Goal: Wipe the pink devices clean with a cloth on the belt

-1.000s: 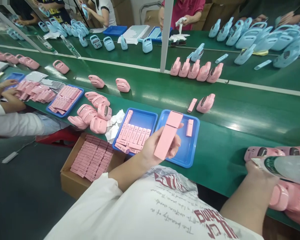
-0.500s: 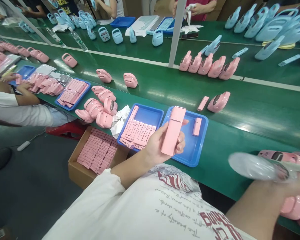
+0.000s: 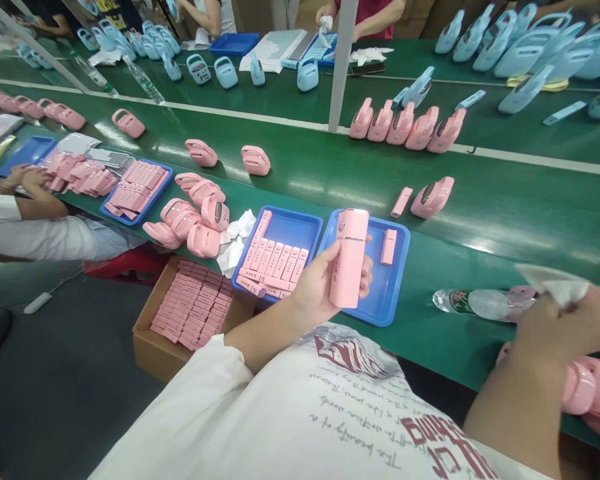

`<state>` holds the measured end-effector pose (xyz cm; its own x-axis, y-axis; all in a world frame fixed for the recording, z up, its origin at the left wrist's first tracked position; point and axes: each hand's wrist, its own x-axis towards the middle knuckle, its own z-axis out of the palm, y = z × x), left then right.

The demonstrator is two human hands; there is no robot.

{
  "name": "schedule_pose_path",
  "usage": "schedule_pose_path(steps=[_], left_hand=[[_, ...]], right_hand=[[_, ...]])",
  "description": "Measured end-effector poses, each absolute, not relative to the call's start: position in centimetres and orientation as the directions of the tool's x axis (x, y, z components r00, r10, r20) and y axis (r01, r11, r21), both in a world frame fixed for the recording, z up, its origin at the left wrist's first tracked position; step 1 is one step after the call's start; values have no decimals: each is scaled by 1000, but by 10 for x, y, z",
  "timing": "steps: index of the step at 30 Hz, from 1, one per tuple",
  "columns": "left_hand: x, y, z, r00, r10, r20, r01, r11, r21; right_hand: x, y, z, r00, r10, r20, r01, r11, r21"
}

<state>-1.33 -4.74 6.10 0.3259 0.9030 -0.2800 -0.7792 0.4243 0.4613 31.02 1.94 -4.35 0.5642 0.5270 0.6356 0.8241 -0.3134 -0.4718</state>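
Before my chest, my left hand is wrapped round a long pink rectangular device with a seam near its upper end. It is held upright over the right blue tray, where a smaller pink block lies. My right hand, far to the right, grips a crumpled white cloth or tissue. Beside that hand a clear plastic bottle lies on its side on the green bench. Pink handled cases lie partly behind the right forearm.
The left blue tray holds rows of pink bars. Several pink cases and crumpled tissue stand beside it. Below is a carton full of pink bars. A metal post rises beyond. Co-workers sit left and opposite.
My right hand has let go of the bottle, which now lies on the bench, and holds the white cloth. My left hand has turned the pink device slightly more upright.
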Motion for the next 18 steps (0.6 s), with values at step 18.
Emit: schedule_pose_path(steps=[18], left_hand=[[11,-26,35,257,906,-335,-603,421,677]], right_hand=[[140,-22,27,-468,510,722,309,859,-407]])
